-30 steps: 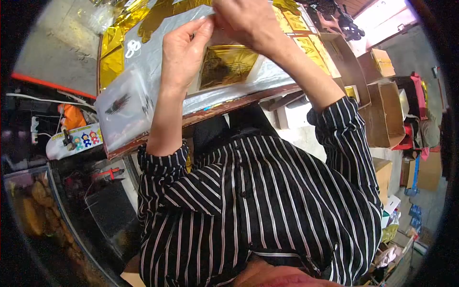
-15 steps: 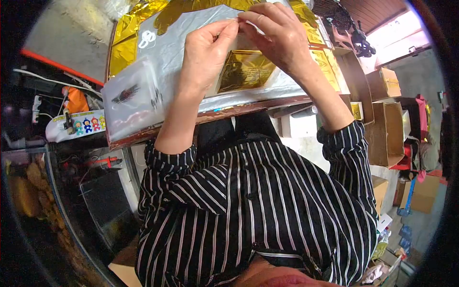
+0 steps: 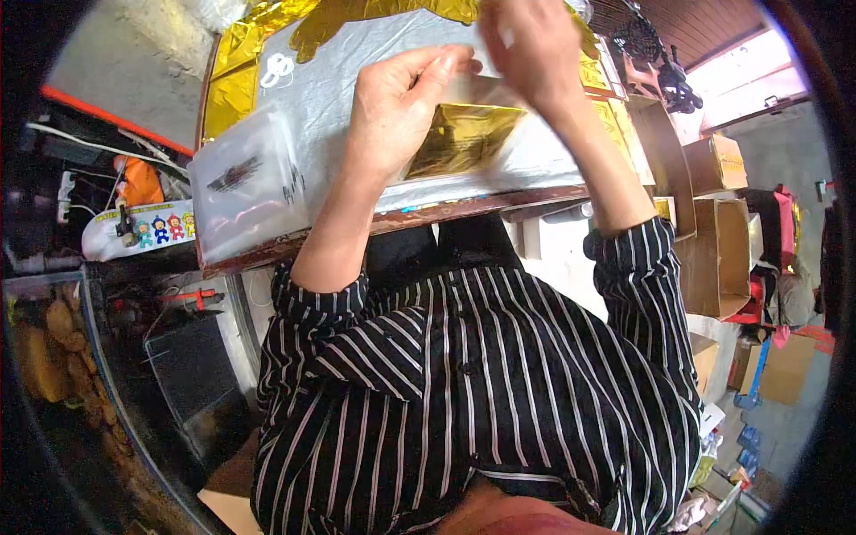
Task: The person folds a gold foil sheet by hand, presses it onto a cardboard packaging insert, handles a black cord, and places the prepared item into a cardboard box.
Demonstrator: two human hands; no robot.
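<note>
My left hand (image 3: 392,111) is raised over the silver-covered table (image 3: 334,98), thumb and forefinger pinched together. What sits in that pinch, if anything, is too small to make out. Higher and to its right, my right hand (image 3: 535,58) is smeared by motion, so its fingers are unclear. Below the two hands lies a shiny gold packet (image 3: 473,134), partly blurred. At the table's left corner is a clear plastic box or stack of bags (image 3: 245,201) with dark thin strands on it. A small white looped string (image 3: 277,69) lies farther back.
Gold foil (image 3: 234,62) borders the table's left and far sides. Open cardboard boxes (image 3: 720,254) stand at the right. A skateboard-like board with cartoon figures (image 3: 152,230) and an orange item (image 3: 141,183) are beyond the left corner.
My right hand has moved away from my left, up and to the right. The left hand has shifted slightly down and right, still pinched. The gold packet looks shifted a little.
</note>
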